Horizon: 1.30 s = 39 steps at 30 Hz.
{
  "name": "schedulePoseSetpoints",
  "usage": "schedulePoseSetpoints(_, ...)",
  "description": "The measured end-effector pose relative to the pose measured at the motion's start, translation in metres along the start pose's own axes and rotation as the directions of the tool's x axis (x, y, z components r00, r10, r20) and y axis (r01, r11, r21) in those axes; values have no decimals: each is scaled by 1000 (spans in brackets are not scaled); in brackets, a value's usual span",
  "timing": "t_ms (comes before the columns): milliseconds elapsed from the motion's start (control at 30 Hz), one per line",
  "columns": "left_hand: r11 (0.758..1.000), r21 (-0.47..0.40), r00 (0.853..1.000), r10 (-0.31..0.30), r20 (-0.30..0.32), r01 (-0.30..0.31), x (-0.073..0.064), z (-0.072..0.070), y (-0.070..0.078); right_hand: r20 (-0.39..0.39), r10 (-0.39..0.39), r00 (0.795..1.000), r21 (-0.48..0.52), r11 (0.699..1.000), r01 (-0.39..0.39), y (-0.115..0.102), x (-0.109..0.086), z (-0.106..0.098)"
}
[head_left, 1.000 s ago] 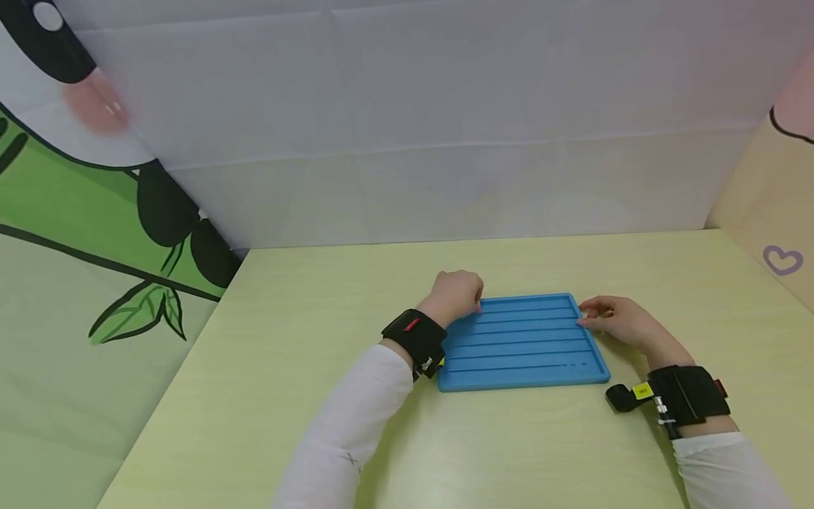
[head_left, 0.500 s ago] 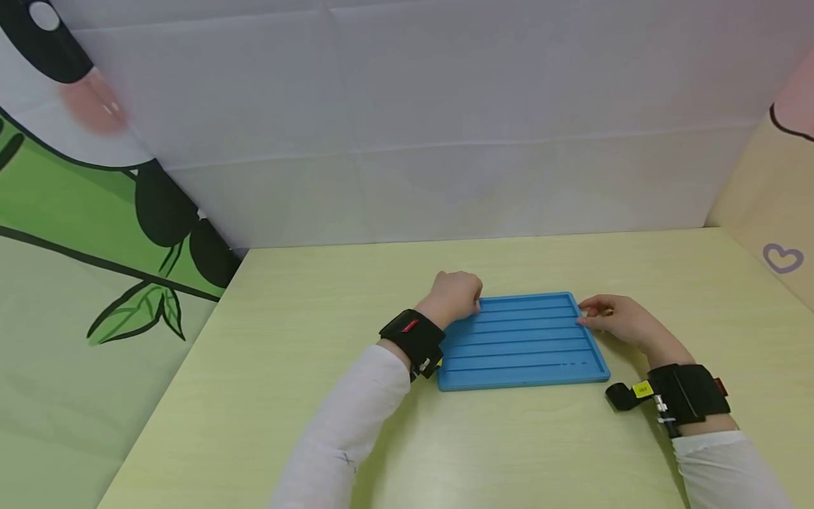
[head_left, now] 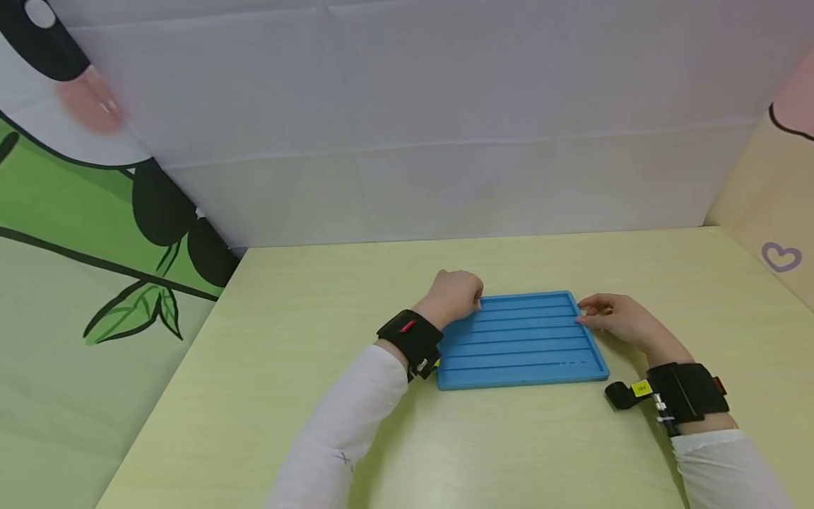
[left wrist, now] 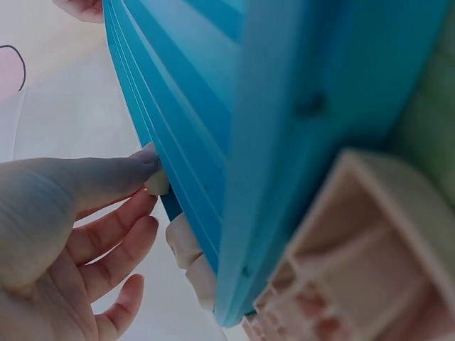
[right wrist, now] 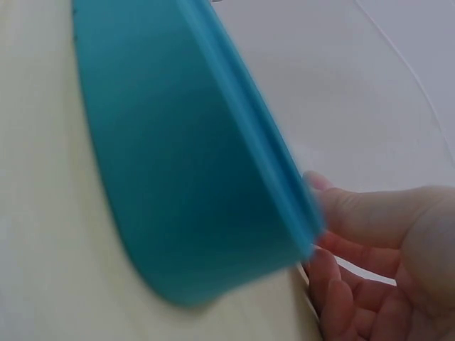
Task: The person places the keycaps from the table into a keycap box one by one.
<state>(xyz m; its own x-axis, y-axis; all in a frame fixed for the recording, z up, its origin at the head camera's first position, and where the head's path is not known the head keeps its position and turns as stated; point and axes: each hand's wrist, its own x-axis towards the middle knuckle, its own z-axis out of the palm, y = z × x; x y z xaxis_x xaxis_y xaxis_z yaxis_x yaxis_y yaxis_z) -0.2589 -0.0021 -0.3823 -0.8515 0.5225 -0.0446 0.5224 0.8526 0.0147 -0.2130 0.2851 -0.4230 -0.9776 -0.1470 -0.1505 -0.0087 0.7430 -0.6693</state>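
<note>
One blue, rectangular, ridged plastic-looking panel (head_left: pixel 521 346) sits over the pale wood-look table (head_left: pixel 311 311), basically between two hands. Left hand (head_left: pixel 451 293) pinches the panel's far-left corner; right hand (head_left: pixel 618 322) pinches its right edge, toward the far end. Left wrist cam also catches a pinkish compartmented piece (left wrist: pixel 355 263) close by the panel.

Before me: pale table (head_left: pixel 191 424); creased white backdrop (head_left: pixel 413 106); left, green cartoon panel (head_left: pixel 76 198); right, beige panel (head_left: pixel 757 184), purple heart (head_left: pixel 782 268).
</note>
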Motion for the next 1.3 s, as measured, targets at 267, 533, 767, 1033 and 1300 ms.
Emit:
schedulePoseSetpoints(267, 999, 32, 1000, 14, -12, -13, 0, 1, -1, 5, -1, 1000, 2, 1000, 1, 0, 0, 0)
schedulePoseSetpoints(533, 998, 59, 1000, 18, -19, -16, -1, 1, -4, 2, -3, 1000, -5, 1000, 3, -1, 1, 0)
schedulePoseSetpoints(767, 998, 55, 999, 11, -38, -9, -4, 3, -7, 8, -3, 1000, 3, 1000, 3, 1, 1, 0)
schedulePoseSetpoints(1033, 999, 51, 999, 7, -44, -4, -8, 3, -10, 2, -6, 1000, -10, 1000, 6, 1, 2, 0)
schedulePoseSetpoints(1300, 999, 44, 999, -8, -49, 10, -9, 3, -12, 3, -9, 1000, -8, 1000, 9, 1, 2, 0)
